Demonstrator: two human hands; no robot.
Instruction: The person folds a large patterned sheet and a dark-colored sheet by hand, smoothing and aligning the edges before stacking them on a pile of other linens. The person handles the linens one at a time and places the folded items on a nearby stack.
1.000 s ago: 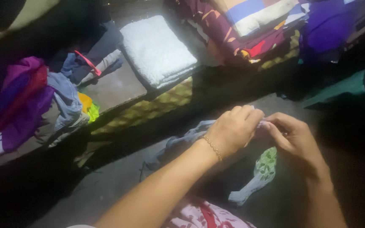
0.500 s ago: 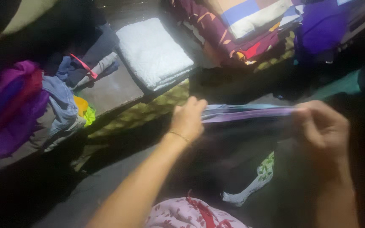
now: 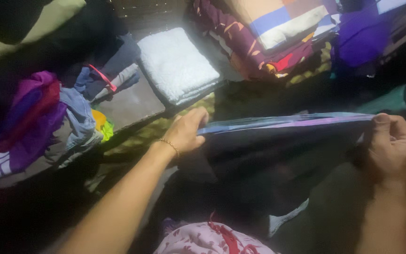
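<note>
Dark cloth (image 3: 278, 155) with a blue-and-purple top edge hangs stretched between our hands, our left hand (image 3: 186, 131) gripping one corner and our right hand (image 3: 393, 146) pinching the other, above the floor.

Grey bench (image 3: 132, 101) under folded white towel (image 3: 177, 63), clothes heap (image 3: 38, 117)

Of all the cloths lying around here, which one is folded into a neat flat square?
The pale blue-white towel on the ledge; the other clothes sit in crumpled heaps.
</note>
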